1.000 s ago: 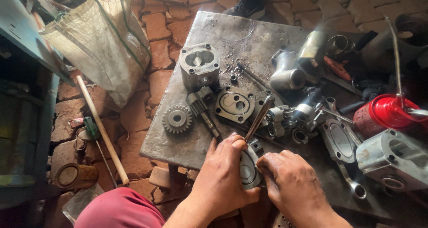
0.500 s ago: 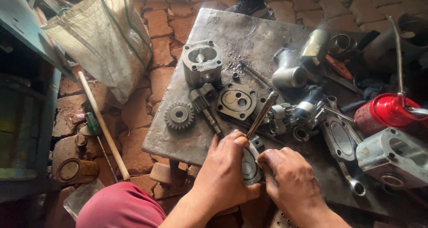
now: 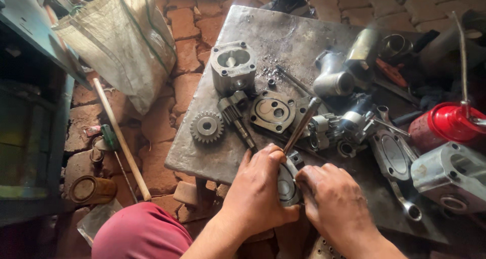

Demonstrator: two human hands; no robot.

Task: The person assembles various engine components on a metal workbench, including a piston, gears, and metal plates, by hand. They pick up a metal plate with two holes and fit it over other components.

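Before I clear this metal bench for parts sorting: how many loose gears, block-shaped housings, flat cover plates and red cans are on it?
Loose gears: 1
Block housings: 2
Cover plates: 2
Red cans: 1
Total: 6

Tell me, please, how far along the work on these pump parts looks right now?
Stripped down so far: a loose gear, a geared shaft, a cover plate and a housing lie apart on the metal table. In hand: the left hand and right hand grip a small oval plate, a rod-like tool rising from it. Nothing looks reassembled yet.
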